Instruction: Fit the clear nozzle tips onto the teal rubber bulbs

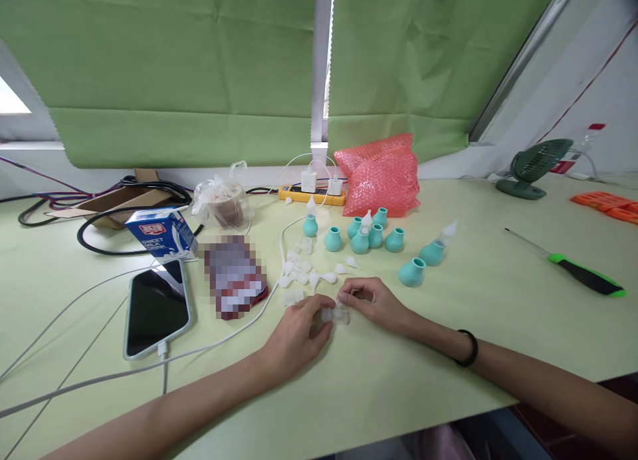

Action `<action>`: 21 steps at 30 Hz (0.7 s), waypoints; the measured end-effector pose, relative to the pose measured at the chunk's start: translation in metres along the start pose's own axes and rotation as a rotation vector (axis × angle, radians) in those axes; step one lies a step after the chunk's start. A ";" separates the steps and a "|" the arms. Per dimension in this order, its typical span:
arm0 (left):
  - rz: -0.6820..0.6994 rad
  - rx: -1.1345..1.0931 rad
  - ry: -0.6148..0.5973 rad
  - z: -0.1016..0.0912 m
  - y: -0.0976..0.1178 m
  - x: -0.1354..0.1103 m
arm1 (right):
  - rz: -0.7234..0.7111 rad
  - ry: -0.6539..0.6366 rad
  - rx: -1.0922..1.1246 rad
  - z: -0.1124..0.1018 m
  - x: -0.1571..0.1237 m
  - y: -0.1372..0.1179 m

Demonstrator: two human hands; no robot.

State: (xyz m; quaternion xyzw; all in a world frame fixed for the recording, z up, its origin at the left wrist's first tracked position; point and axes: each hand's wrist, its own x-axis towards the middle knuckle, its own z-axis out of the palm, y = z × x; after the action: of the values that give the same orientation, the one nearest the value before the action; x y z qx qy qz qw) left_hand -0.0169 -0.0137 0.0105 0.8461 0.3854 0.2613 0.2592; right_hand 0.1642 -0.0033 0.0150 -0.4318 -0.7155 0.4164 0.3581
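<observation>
My left hand is closed on a small clear plastic piece, held low over the table near the front. Thumb and fingertips of my right hand are pinched together right beside that piece; whatever they hold is too small to make out. Just beyond my hands lie several loose translucent tips and clear plastic parts. Farther back stand several teal rubber bulbs with open necks. A few bulbs carry a pointed translucent nozzle, such as the upright bulb and the tilted bulb.
To the left are a charging phone, a blurred dark-red item, a milk carton and a white cable. Behind lie a yellow power strip and pink bubble wrap. Rightward are a screwdriver and a green fan.
</observation>
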 end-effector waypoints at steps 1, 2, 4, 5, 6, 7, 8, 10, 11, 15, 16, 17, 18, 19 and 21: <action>0.006 -0.014 0.004 0.001 0.000 0.000 | 0.010 -0.010 0.006 0.000 0.000 0.000; 0.011 -0.028 0.007 0.001 -0.001 0.000 | 0.014 -0.019 0.002 0.000 0.000 0.000; 0.018 -0.049 0.008 0.001 -0.001 0.000 | 0.008 -0.031 -0.016 -0.001 0.001 0.001; 0.021 -0.054 0.009 0.001 -0.002 0.000 | 0.000 -0.034 -0.026 -0.001 0.001 0.001; 0.023 -0.055 0.007 0.001 -0.001 0.000 | -0.008 -0.034 -0.033 -0.001 0.001 0.002; 0.026 -0.052 0.005 0.000 -0.001 0.000 | -0.016 -0.030 -0.038 -0.001 0.001 0.002; 0.029 -0.046 0.000 0.000 -0.001 0.000 | -0.023 -0.021 -0.044 -0.001 0.001 0.002; 0.026 -0.026 -0.012 -0.002 0.000 0.000 | -0.028 0.001 -0.054 -0.001 0.002 0.003; 0.021 -0.015 -0.019 -0.002 0.001 0.000 | -0.027 0.011 -0.058 -0.001 0.002 0.003; -0.003 0.019 -0.032 -0.003 0.003 0.000 | -0.025 0.037 -0.062 0.000 0.002 0.003; -0.005 0.028 -0.033 -0.003 0.003 0.000 | -0.025 0.040 -0.063 0.000 0.002 0.003; -0.004 0.036 -0.032 -0.003 0.003 0.000 | -0.026 0.041 -0.062 0.000 0.002 0.003; 0.000 0.040 -0.030 -0.003 0.003 0.000 | -0.025 0.038 -0.060 0.000 0.002 0.003; 0.005 0.039 -0.026 -0.003 0.003 0.000 | -0.024 0.035 -0.058 0.000 0.002 0.004; 0.014 0.032 -0.019 -0.003 0.003 0.000 | -0.022 0.031 -0.059 0.000 0.002 0.004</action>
State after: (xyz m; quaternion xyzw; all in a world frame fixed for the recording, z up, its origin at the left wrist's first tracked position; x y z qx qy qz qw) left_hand -0.0175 -0.0145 0.0145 0.8554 0.3812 0.2489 0.2473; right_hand 0.1650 -0.0005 0.0116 -0.4405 -0.7266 0.3846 0.3607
